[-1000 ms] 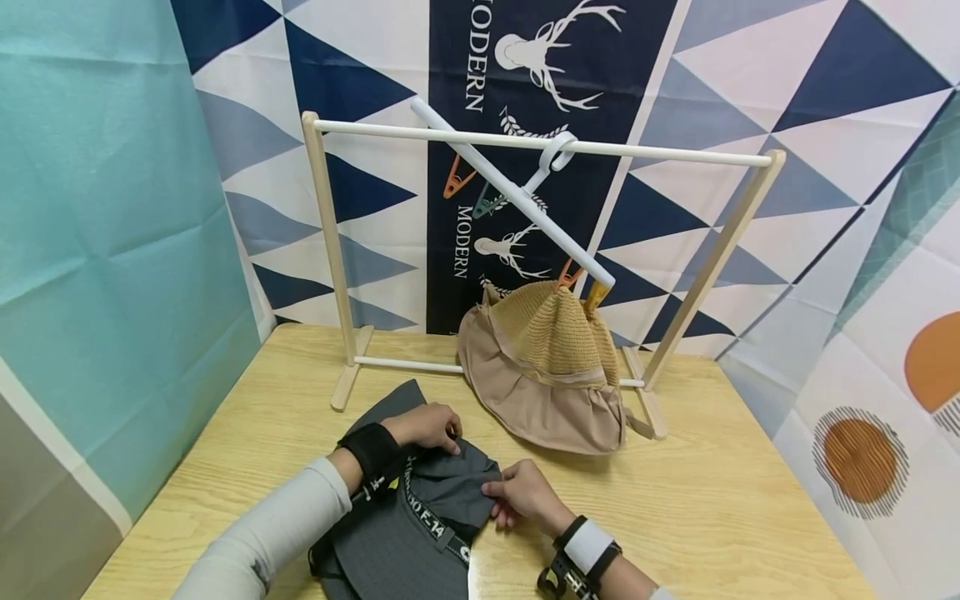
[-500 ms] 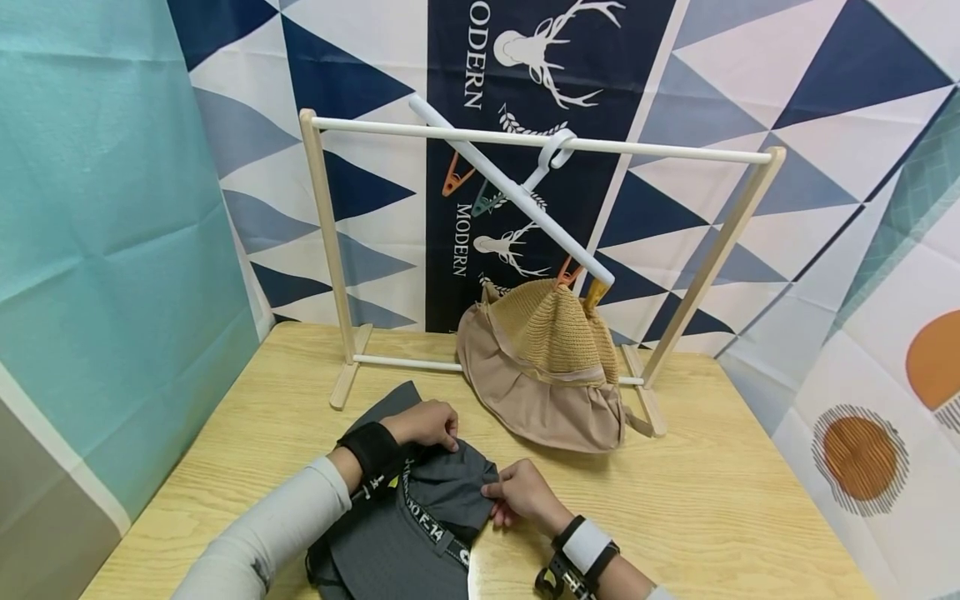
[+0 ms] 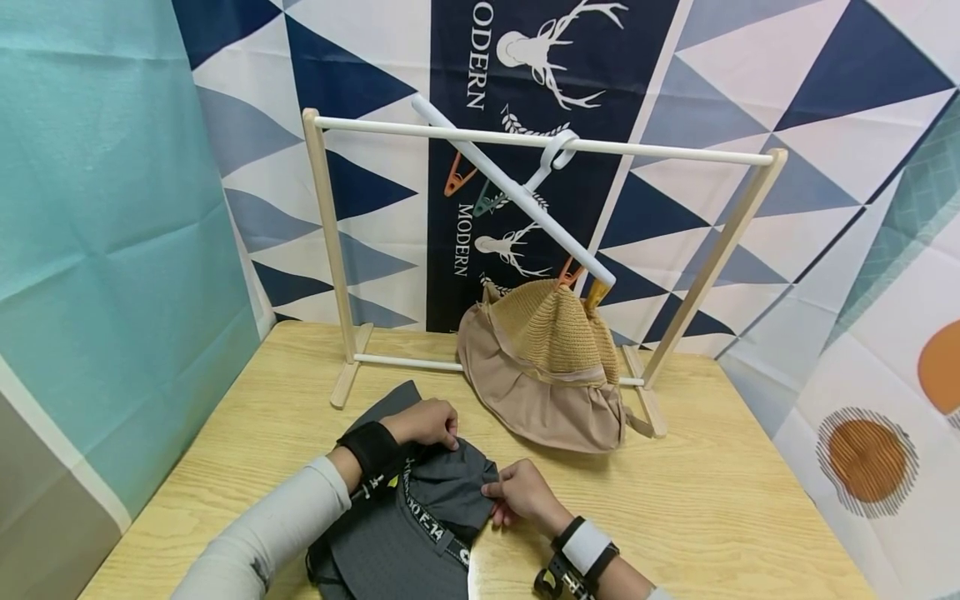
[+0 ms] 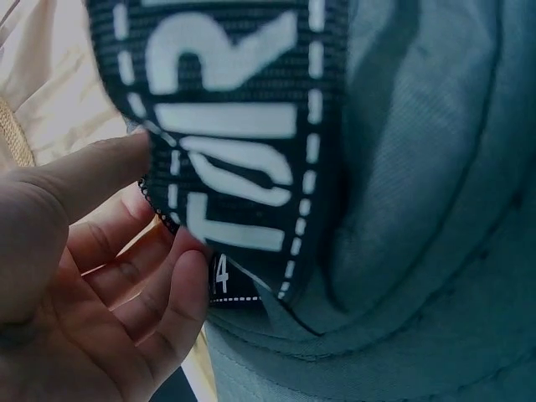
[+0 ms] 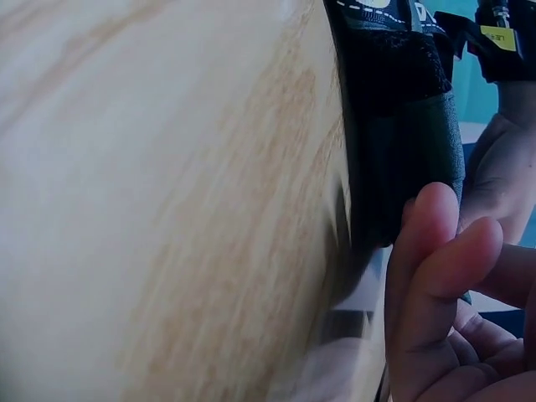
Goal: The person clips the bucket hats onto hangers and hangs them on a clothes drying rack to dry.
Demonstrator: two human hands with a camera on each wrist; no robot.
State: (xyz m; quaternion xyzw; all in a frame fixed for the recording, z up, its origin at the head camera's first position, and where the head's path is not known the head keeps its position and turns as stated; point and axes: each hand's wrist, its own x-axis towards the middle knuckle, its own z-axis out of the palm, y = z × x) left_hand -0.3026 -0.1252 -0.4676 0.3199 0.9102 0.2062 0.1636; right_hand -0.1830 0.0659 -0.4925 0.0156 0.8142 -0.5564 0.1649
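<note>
A dark grey sun hat with a wide brim and a black band of white lettering lies on the table in the head view. At the crown's far side, my left hand pinches the fabric; in the left wrist view its thumb reaches behind the lettered band and the other fingers curl below. My right hand pinches the crown's right edge between thumb and fingers. Seen from the right wrist, that hand's fingertips meet the dark cloth just above the wood.
Behind the hat stands a rack with wooden posts and a white rail. A white clip hanger hangs slanted from it, with a tan hat clipped at its lower end. An orange clip dangles higher up.
</note>
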